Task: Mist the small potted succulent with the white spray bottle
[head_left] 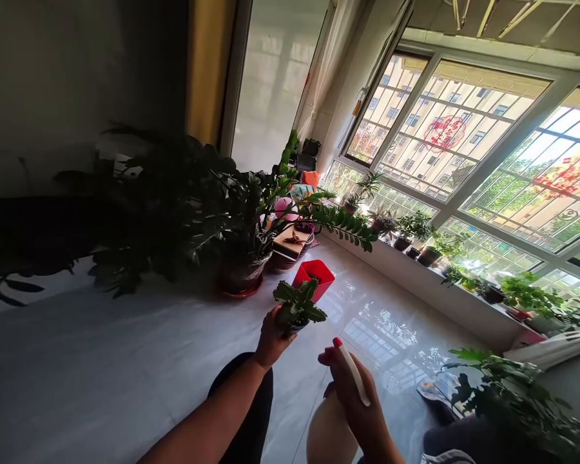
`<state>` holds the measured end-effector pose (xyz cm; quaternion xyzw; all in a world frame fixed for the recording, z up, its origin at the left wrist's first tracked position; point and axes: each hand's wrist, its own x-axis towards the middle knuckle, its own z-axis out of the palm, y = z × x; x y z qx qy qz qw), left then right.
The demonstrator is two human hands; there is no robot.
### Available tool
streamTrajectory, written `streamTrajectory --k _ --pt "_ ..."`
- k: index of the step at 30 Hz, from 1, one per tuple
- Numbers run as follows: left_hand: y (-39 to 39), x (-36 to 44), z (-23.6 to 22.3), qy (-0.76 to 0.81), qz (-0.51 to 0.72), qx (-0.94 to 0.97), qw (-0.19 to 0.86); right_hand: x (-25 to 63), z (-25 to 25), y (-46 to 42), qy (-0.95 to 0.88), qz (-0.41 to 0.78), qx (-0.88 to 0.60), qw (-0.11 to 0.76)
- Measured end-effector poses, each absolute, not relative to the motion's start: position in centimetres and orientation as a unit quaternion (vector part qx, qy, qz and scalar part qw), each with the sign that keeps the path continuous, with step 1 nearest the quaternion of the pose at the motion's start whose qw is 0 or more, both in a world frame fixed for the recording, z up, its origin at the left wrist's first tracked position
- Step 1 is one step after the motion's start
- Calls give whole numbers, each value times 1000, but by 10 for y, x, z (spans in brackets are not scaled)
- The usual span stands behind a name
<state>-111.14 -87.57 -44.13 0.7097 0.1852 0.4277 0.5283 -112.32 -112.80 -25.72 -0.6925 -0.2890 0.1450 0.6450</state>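
My left hand [274,338] is closed around the small pot of a leafy potted plant [299,303], held up in front of me; the leaves cover most of the pot. In my right hand [355,380] is a white spray bottle [326,432] with a red nozzle tip, gripped round its neck and trigger. The nozzle points up toward the plant, a short gap away. Just beyond the plant, a red square planter [321,278] stands on the floor, with something dark inside it.
A large potted plant [241,270] spreads its fronds at the left, beside a basket with a board [292,241] on it. Several small pots line the windowsill [444,303] along the right. Another leafy plant [507,393] is at the lower right. The tiled floor [125,367] is glossy.
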Motion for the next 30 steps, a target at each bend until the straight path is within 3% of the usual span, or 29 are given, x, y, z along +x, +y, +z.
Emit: streamTrajectory --k 30 --pt "-913 -1095 -442 146 368 740 544 -1130 -273 -1151 -264 90 -706 651"
